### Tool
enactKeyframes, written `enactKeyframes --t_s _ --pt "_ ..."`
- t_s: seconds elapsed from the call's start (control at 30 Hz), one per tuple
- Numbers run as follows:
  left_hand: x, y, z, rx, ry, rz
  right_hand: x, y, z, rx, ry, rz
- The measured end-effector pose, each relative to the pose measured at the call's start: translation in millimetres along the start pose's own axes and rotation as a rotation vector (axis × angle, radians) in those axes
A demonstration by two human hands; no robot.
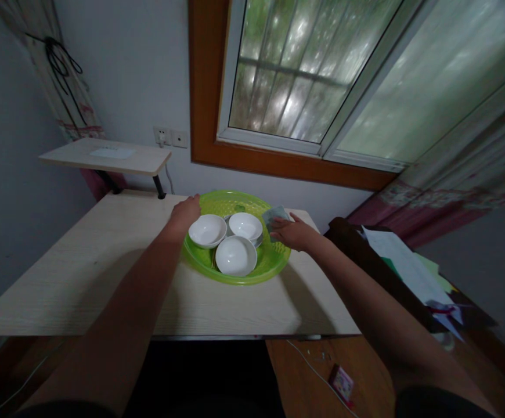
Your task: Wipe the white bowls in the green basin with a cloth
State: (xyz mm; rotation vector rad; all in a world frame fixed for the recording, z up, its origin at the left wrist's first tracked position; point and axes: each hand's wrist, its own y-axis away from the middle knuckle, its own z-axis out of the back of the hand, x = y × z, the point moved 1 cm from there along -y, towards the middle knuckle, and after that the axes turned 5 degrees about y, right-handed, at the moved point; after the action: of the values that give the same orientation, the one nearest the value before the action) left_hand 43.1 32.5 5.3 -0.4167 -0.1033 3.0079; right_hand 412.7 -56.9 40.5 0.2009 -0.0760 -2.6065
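A round green plastic basket (pixel 274 255) sits on the pale wooden table (pixel 104 273) and holds three white bowls (pixel 236 255). My left hand (pixel 184 213) rests curled on the basket's left rim, beside the left bowl (pixel 208 230). My right hand (pixel 294 232) lies at the basket's right rim, fingers closed on a grey-green cloth (pixel 274 216). A third bowl (pixel 245 226) stands at the back between my hands. Something thin and dark lies under the bowls; I cannot make it out.
A small raised shelf (pixel 104 155) stands at the table's back left. A window (pixel 313 75) and wall sockets (pixel 170 137) are behind. To the right, papers (pixel 404 261) lie on dark furniture. A small pink packet (pixel 342 383) and a cable lie on the floor.
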Motion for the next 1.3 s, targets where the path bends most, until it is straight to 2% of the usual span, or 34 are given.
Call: enactKeyframes --t_s 0.2,0.3,0.4,0.5,0.6,0.83,1.03,1.3 --pt "0.6 -0.2 -1.1 0.0 -0.001 0.004 30.7 19.8 6.2 0.13 -0.059 -0.019" --pt "0.4 1.0 -0.4 -0.006 -0.001 0.003 48.9 32.5 11.4 0.194 -0.176 0.057" --pt "-0.1 1.5 0.6 -0.003 0.003 -0.001 57.2 40.7 16.3 0.221 -0.31 0.111" --pt "-0.1 0.2 0.8 0.014 0.006 0.013 51.5 39.8 17.2 0.216 -0.339 0.104" --pt "0.6 -1.9 0.1 0.014 0.008 0.006 35.3 30.5 12.5 0.201 -0.24 0.084" --pt "2.2 -0.9 -0.3 0.004 0.0 -0.016 -0.3 10.5 -0.8 0.017 -0.071 -0.032" --pt "0.2 2.9 2.0 0.0 0.004 -0.005 6.6 24.4 -1.1 -0.022 -0.111 0.012" --pt "-0.4 4.5 2.4 -0.008 0.016 -0.007 20.0 52.6 1.5 -0.073 -0.332 0.051"
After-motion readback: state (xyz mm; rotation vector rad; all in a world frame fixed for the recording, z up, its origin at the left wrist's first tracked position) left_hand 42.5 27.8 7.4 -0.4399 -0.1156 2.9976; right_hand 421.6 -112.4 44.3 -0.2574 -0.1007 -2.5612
